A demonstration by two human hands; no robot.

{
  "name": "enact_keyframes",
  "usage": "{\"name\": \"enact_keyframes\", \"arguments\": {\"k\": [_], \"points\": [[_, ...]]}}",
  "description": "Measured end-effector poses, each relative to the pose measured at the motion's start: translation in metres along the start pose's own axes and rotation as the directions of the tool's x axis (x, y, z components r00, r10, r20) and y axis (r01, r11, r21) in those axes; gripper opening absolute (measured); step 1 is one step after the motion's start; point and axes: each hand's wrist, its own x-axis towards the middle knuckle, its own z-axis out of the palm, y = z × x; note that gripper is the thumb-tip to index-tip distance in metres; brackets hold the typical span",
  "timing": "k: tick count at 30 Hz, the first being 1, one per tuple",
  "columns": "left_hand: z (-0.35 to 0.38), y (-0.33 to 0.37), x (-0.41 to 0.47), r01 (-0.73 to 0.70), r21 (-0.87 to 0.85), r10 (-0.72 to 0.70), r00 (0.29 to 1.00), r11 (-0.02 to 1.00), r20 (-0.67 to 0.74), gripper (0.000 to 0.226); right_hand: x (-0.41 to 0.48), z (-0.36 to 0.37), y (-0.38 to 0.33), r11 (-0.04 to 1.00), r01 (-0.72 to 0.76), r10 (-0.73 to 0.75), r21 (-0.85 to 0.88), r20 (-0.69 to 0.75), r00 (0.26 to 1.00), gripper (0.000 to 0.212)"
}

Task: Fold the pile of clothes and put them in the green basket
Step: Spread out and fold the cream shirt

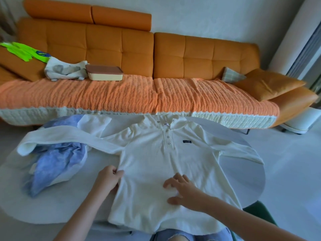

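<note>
Left hand (108, 178): thumb and fingers closed in a pinch on the side seam of the white shirt (156, 153), at the person's left edge of the body panel, about waist height. Fabric gathers slightly at the pinch.

Right hand (184, 191): fingers spread and loosely bent, resting palm-down on the shirt front below the placket; it grasps nothing.

Shirt: long-sleeved, buttoned placket, small dark chest label. It lies face up and spread on the round white table (43, 211), collar toward the sofa (199, 54), hem hanging over the near table edge above the person's lap. The sleeve on the person's left (69, 136) stretches out sideways and drapes across a crumpled blue garment (55, 162). The other sleeve runs off toward the right rim of the table.

Blue garment: heaped on the left part of the table, touching more white fabric beneath the sleeve.

Dark green object (260, 213): below the right table edge, only partly seen; cannot tell what it is.

Sofa: orange, seat under an orange knit cover (121, 94). On it a cream box with a brown lid (104, 73), beside a printed cloth bag (64, 70); orange cushions (265, 84) at the right end
</note>
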Motion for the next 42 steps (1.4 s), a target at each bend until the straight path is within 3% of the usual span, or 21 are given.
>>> {"name": "enact_keyframes", "arguments": {"k": [3, 5, 7, 9, 12, 15, 18, 21, 26, 29, 31, 34, 37, 38, 40, 41, 42], "points": [[0.004, -0.01, -0.007, 0.0, -0.088, -0.012, 0.99, 0.996, -0.14, 0.021, -0.005, -0.002, 0.004, 0.996, 0.028, -0.026, 0.079, -0.015, 1.0, 0.042], [0.006, -0.01, -0.013, 0.009, -0.104, -0.024, 0.99, 0.995, -0.137, 0.021, -0.013, -0.011, 0.01, 0.971, 0.001, 0.01, 0.238, -0.043, 0.999, 0.036], [0.001, -0.007, -0.017, 0.094, -0.106, -0.095, 0.995, 0.99, -0.007, 0.042, -0.019, -0.023, 0.026, 0.933, -0.086, 0.165, 0.349, -0.201, 0.966, 0.028], [-0.005, -0.005, -0.025, 0.143, -0.07, -0.129, 0.977, 0.987, 0.171, 0.05, -0.036, -0.032, 0.06, 0.896, -0.293, 0.41, 0.333, -0.368, 0.834, 0.03], [-0.006, -0.015, -0.036, 0.085, 0.0, -0.08, 0.937, 0.996, 0.339, 0.044, -0.068, -0.033, 0.104, 0.743, -0.655, 0.667, 0.14, -0.245, 0.704, 0.057], [-0.005, -0.021, -0.043, -0.012, 0.03, 0.004, 0.967, 0.999, 0.257, 0.038, -0.086, -0.028, 0.117, 0.675, -0.708, 0.738, 0.207, -0.177, 0.651, 0.054], [-0.004, -0.016, -0.052, -0.042, 0.028, 0.038, 0.989, 0.999, 0.142, 0.037, -0.095, -0.038, 0.116, 0.649, -0.68, 0.744, 0.341, -0.099, 0.661, 0.036], [-0.002, -0.021, -0.054, -0.025, 0.04, 0.022, 0.997, 0.999, 0.068, 0.034, -0.11, -0.051, 0.117, 0.547, -0.629, 0.75, 0.552, 0.009, 0.661, 0.025], [0.003, -0.028, -0.069, -0.004, 0.146, 0.004, 1.0, 0.989, 0.005, 0.044, -0.125, -0.046, 0.109, 0.597, -0.686, 0.702, 0.417, 0.142, 0.698, 0.02], [0.0, -0.016, -0.075, -0.066, 0.409, 0.045, 0.997, 0.91, 0.061, 0.051, -0.121, -0.054, 0.111, 0.681, -0.667, 0.678, 0.302, 0.082, 0.73, 0.028], [-0.004, 0.0, -0.075, -0.139, 0.543, 0.145, 0.989, 0.828, 0.032, 0.048, -0.113, -0.064, 0.111, 0.707, -0.642, 0.665, 0.296, 0.032, 0.746, 0.034], [0.009, 0.029, -0.071, -0.391, 0.361, 0.433, 0.9, 0.847, -0.041, 0.039, -0.089, -0.075, 0.121, 0.667, -0.625, 0.709, 0.406, -0.087, 0.7, 0.036], [0.04, 0.061, -0.067, -0.587, 0.263, 0.595, 0.802, 0.766, 0.058, 0.044, -0.06, -0.078, 0.141, 0.675, -0.596, 0.725, 0.435, -0.237, 0.647, 0.036], [0.055, 0.069, -0.064, -0.611, 0.276, 0.595, 0.79, 0.742, 0.149, 0.051, -0.051, -0.078, 0.146, 0.7, -0.584, 0.71, 0.41, -0.31, 0.633, 0.032], [0.08, 0.075, -0.055, -0.62, 0.344, 0.56, 0.784, 0.705, 0.266, 0.092, -0.034, -0.075, 0.149, 0.797, -0.528, 0.6, 0.292, -0.486, 0.636, 0.035], [0.091, 0.07, -0.047, -0.608, 0.388, 0.539, 0.794, 0.692, 0.282, 0.108, -0.025, -0.073, 0.147, 0.857, -0.473, 0.505, 0.205, -0.513, 0.694, 0.047], [0.1, 0.062, -0.039, -0.592, 0.439, 0.538, 0.803, 0.675, 0.256, 0.109, -0.017, -0.07, 0.146, 0.906, -0.407, 0.408, 0.114, -0.482, 0.775, 0.06]]}}
